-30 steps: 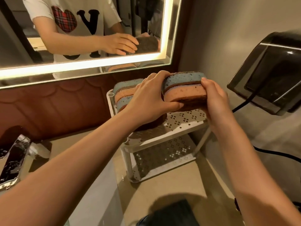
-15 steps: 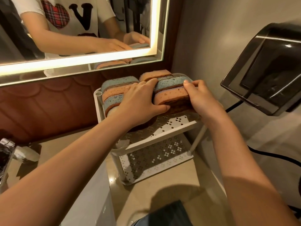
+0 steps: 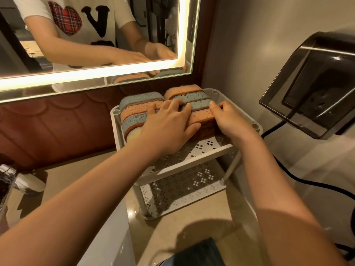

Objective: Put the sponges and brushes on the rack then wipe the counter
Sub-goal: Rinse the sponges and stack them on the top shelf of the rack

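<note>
A white two-tier perforated rack stands on the beige counter against the wall. Its top shelf holds two rows of blue and orange sponges standing on edge, a left row and a right row. My left hand lies across the middle, fingers spread over both rows. At the right end, my right hand presses the front orange sponge with a dark scrub side. Both hands pinch that front sponge pair as it rests on the shelf. No brushes show.
A lit mirror hangs above the rack. A dark tilted appliance with a black cable stands at the right. A dark cloth-like thing lies at the near edge, and crinkled packaging at the far left.
Both hands lowered the sponge pair from above the rack onto the top shelf, in front of the right row. The view shifted closer and slightly down.
</note>
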Action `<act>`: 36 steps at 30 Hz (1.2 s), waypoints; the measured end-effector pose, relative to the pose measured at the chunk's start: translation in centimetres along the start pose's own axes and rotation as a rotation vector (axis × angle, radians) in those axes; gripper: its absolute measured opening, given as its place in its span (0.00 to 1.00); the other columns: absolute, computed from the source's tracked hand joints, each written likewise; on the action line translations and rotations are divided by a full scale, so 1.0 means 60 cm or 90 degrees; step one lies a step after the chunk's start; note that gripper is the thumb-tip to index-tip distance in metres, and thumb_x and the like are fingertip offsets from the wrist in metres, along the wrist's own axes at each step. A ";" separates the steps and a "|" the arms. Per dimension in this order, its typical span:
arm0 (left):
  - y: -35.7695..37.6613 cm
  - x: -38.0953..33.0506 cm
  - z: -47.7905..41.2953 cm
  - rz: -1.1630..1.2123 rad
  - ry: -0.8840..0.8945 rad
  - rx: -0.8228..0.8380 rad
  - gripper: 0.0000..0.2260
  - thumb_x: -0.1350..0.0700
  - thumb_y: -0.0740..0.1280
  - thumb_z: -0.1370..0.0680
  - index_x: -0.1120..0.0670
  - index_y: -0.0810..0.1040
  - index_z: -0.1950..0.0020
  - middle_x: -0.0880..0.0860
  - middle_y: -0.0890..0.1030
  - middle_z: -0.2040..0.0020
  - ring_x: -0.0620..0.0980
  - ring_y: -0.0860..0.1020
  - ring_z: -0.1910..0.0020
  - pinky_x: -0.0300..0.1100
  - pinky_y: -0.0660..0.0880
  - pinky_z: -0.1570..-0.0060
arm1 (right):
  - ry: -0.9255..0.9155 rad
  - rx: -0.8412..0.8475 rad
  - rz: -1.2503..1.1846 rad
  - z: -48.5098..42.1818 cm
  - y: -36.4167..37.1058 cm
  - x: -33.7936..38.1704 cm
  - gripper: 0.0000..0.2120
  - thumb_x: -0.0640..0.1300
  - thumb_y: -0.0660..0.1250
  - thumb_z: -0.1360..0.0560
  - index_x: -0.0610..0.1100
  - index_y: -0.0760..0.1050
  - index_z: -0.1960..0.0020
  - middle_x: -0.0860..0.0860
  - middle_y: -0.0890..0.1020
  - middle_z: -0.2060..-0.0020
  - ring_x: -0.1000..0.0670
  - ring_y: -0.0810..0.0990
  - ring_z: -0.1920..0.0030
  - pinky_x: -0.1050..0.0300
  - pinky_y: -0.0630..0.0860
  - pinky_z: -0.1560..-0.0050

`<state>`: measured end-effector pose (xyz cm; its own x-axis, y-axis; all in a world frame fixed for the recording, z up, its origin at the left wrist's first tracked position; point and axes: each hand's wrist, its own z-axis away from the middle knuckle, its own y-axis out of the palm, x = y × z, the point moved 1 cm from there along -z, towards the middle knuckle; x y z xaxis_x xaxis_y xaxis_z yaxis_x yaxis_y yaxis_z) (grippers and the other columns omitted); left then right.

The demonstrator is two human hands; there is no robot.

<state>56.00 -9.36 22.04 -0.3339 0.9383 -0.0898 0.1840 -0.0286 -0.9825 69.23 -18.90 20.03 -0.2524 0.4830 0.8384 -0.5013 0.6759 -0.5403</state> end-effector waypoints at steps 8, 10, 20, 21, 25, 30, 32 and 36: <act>0.002 0.000 0.003 -0.097 0.003 0.049 0.25 0.45 0.44 0.19 0.52 0.50 0.23 0.53 0.54 0.23 0.55 0.51 0.24 0.60 0.44 0.29 | -0.009 -0.008 0.079 -0.005 0.005 -0.001 0.24 0.59 0.51 0.22 0.43 0.65 0.35 0.44 0.73 0.40 0.44 0.72 0.39 0.44 0.71 0.38; 0.001 0.000 0.002 -0.086 -0.002 0.056 0.25 0.44 0.44 0.19 0.52 0.50 0.23 0.53 0.54 0.23 0.54 0.52 0.24 0.60 0.45 0.28 | -0.007 -0.021 0.072 -0.004 0.006 -0.001 0.23 0.60 0.52 0.23 0.45 0.64 0.37 0.44 0.73 0.39 0.43 0.71 0.38 0.41 0.70 0.37; -0.041 0.010 0.040 0.108 -0.002 -0.022 0.24 0.44 0.53 0.20 0.50 0.59 0.25 0.50 0.64 0.26 0.52 0.61 0.27 0.54 0.56 0.28 | -0.213 -0.200 0.167 0.046 0.009 0.030 0.09 0.50 0.58 0.22 0.48 0.72 0.45 0.48 0.72 0.40 0.47 0.65 0.37 0.50 0.64 0.38; -0.048 0.012 0.047 0.131 0.000 -0.038 0.23 0.45 0.54 0.20 0.50 0.61 0.26 0.51 0.66 0.27 0.52 0.64 0.28 0.51 0.60 0.31 | -0.222 -0.197 0.169 0.052 0.012 0.034 0.09 0.50 0.58 0.22 0.48 0.72 0.46 0.49 0.72 0.40 0.47 0.65 0.37 0.50 0.64 0.39; -0.076 0.027 0.082 0.186 0.000 -0.083 0.19 0.46 0.56 0.20 0.51 0.70 0.32 0.52 0.75 0.34 0.51 0.73 0.36 0.49 0.70 0.39 | -0.285 -0.169 0.158 0.090 0.031 0.063 0.08 0.50 0.59 0.22 0.49 0.74 0.47 0.50 0.73 0.43 0.49 0.66 0.37 0.50 0.67 0.39; -0.090 0.073 0.146 0.206 -0.008 -0.068 0.16 0.45 0.56 0.21 0.49 0.75 0.38 0.48 0.79 0.41 0.48 0.76 0.43 0.51 0.74 0.45 | -0.359 -0.092 0.118 0.148 0.069 0.108 0.03 0.48 0.62 0.23 0.50 0.74 0.51 0.55 0.74 0.49 0.52 0.71 0.43 0.58 0.67 0.46; -0.091 0.095 0.176 0.218 -0.026 -0.053 0.16 0.45 0.56 0.22 0.48 0.75 0.38 0.47 0.80 0.43 0.47 0.77 0.45 0.51 0.75 0.46 | -0.374 -0.058 0.109 0.173 0.089 0.121 0.05 0.47 0.62 0.23 0.49 0.75 0.50 0.53 0.76 0.49 0.52 0.72 0.44 0.57 0.69 0.46; -0.093 0.151 0.250 0.244 -0.056 -0.030 0.15 0.45 0.58 0.23 0.48 0.77 0.42 0.46 0.81 0.47 0.45 0.79 0.49 0.50 0.77 0.48 | -0.412 0.003 0.125 0.228 0.146 0.150 0.06 0.46 0.63 0.23 0.46 0.76 0.49 0.53 0.78 0.52 0.55 0.74 0.48 0.63 0.70 0.50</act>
<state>38.11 -5.88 24.24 -0.3110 0.8293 -0.4642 0.3525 -0.3529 -0.8667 51.22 -16.25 23.82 -0.7830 0.1651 0.5997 -0.3985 0.6071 -0.6874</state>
